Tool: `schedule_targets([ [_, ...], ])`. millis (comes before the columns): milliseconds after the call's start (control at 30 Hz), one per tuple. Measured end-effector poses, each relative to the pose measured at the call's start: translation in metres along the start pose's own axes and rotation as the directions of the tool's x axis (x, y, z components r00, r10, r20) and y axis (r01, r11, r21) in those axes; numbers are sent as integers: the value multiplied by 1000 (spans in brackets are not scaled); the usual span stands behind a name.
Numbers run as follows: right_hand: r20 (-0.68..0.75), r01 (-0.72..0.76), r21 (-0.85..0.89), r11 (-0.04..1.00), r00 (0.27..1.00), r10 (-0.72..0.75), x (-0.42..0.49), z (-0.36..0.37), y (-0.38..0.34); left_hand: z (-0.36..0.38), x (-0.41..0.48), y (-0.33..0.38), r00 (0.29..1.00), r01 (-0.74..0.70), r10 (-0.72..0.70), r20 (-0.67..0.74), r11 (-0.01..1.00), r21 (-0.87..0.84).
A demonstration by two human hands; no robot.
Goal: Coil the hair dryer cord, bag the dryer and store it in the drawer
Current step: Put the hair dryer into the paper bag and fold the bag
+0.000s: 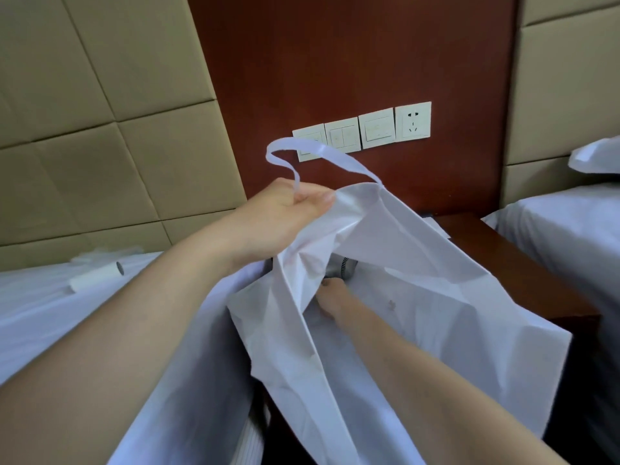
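The left hand pinches the rim of the soft, limp white fabric bag, holding it open; the right hand reaches inside, grip hidden, beside the rigid grey hair dryer, best held by its body.

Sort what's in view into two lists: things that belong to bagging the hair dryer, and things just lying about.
Job in hand:
- white bag, held open at its rim by the left hand
- hair dryer, partly seen inside the bag
- right hand, reaching into the bag

Lying about:
- white tube on the bed
- wall switches
- wall socket
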State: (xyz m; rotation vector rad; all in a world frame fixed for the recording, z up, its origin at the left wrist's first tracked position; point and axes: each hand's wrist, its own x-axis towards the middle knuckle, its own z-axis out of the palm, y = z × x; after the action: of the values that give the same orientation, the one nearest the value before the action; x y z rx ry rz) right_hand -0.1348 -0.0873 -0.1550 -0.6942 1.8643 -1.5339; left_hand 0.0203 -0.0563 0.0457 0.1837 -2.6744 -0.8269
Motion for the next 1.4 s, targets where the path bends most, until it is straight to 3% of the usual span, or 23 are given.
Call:
schedule_targets([
  [200, 114, 17, -141, 990, 993, -1, -110, -61, -30, 13, -12, 11, 998, 59, -58, -21, 998, 28],
  [400, 182, -19, -114, 993, 983, 40, -205, -114, -34, 33, -35, 34, 998, 55, -55, -11, 998, 33],
  [633, 184, 96, -72, 993, 979, -81, -282, -170, -31, 70, -67, 41, 941, -12, -112, 321, 932, 361],
  [767, 150, 68, -106, 992, 987, -52, -285, -182, -26, 98, -75, 47, 885, -17, -219, 411, 867, 498],
  [1033, 52, -26, -170, 985, 998, 36, -269, -185, 1, 135, -93, 20, 716, 137, -340, 610, 925, 354],
  [1167, -43, -25, -183, 983, 999, 17, -255, -192, 14, 144, -102, -5, 734, 295, -314, 603, 946, 133],
  [1267, -163, -20, -217, 976, 986, -16, -238, -196, 27, 157, -100, -19, 710, 376, -339, 618, 924, 75],
  [1400, -246, 19, -414, 910, 960, -132, -219, -196, 50, 178, -85, -28, 831, 365, -343, 438, 930, 37],
])
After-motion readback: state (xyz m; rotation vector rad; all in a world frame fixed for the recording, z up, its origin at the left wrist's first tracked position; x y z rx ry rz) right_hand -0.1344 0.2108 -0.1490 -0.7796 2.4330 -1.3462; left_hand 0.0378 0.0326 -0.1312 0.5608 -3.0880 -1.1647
